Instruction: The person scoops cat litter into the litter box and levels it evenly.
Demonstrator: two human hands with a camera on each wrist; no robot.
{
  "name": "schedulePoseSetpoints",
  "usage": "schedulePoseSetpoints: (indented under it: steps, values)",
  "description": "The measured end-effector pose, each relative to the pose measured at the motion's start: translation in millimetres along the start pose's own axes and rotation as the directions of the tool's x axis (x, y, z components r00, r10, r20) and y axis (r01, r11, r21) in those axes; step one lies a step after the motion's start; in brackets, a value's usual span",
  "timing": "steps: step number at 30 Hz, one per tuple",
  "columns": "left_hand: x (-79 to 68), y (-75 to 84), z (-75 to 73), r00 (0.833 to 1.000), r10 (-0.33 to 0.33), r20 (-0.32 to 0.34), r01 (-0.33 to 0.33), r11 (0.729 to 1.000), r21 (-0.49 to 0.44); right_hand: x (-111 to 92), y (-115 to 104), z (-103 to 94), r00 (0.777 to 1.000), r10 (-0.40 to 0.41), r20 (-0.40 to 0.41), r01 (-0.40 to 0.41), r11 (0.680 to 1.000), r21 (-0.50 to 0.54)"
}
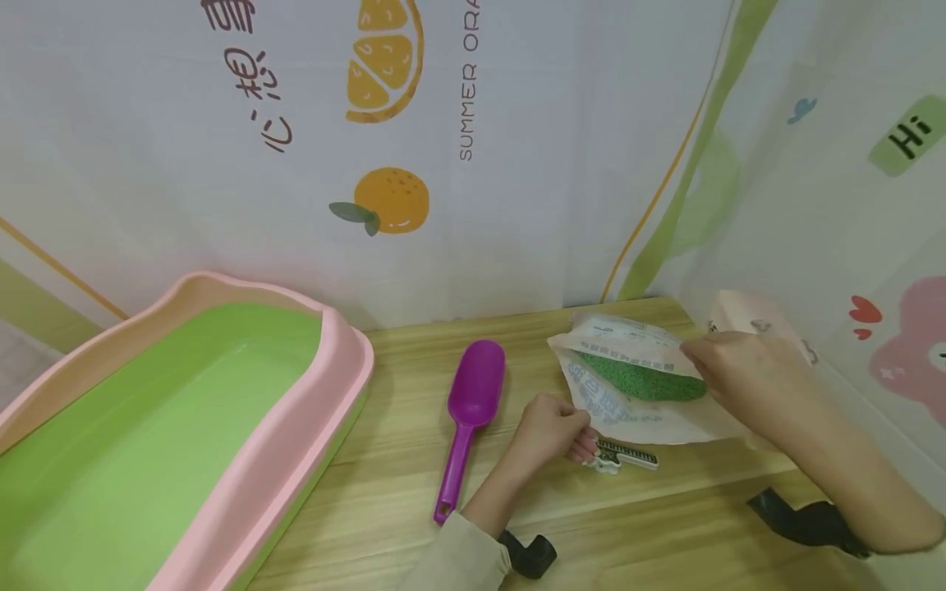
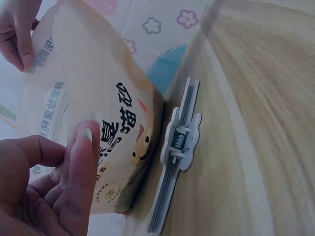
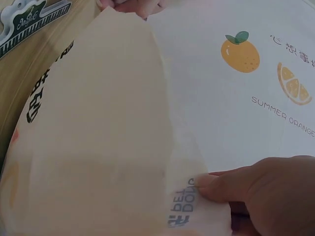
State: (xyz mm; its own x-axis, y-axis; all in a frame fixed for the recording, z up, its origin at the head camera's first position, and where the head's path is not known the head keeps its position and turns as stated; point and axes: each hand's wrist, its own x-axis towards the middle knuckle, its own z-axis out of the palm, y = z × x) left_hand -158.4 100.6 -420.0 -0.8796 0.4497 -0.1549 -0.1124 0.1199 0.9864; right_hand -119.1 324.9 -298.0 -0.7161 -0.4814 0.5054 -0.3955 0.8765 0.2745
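Observation:
An unsealed cat litter bag [image 1: 650, 425] of pale plastic stands at the back right, its mouth spread wide. Green granules [image 1: 639, 382] show inside it. My left hand [image 1: 547, 430] pinches the bag's near left edge between thumb and fingers; in the left wrist view the thumb [image 2: 81, 167] lies against the plastic. On the opposite side, my right hand [image 1: 732, 373] grips the rim of the bag, and in the right wrist view its thumb [image 3: 214, 186] presses over the printed edge. Beside the bag, just under my left fingers, lies a bag clip [image 1: 631, 456] with a spring [image 2: 179, 139].
Left of the bag lies a purple scoop [image 1: 473, 394] on the wooden table [image 1: 399, 460]. A large pink-rimmed green litter box [image 1: 296, 402] fills the left side. A pale box [image 1: 750, 310] stands behind my right hand. Printed cloth [image 1: 517, 205] hangs at the back and right.

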Motion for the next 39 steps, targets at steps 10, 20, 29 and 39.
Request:
schedulePoseSetpoints:
  steps: [10, 20, 29, 39]
  values:
    - [-0.2, -3.4, -0.4, 1.0, -0.012, -0.008, 0.012, 1.0, -0.004, 2.1, 2.0, -7.4, 1.0, -0.015, 0.005, 0.016, 1.0, -0.023]
    - [-1.3, -3.8, -5.7, 0.998, -0.043, -0.041, 0.043, 0.999, -0.008, 8.3, -0.6, -14.5, 0.995, -0.003, 0.097, 0.005, 1.0, -0.029]
    - [1.2, -9.0, -7.9, 0.999, -0.046, -0.022, 0.046, 0.999, 0.003, 14.9, 2.8, -18.2, 0.996, -0.001, 0.089, 0.006, 0.998, -0.06]
    - [1.5, -9.7, -7.9, 0.999, -0.021, -0.042, 0.022, 0.999, 0.039, 23.0, 1.8, -23.2, 0.985, 0.01, 0.173, 0.0, 0.998, -0.06]
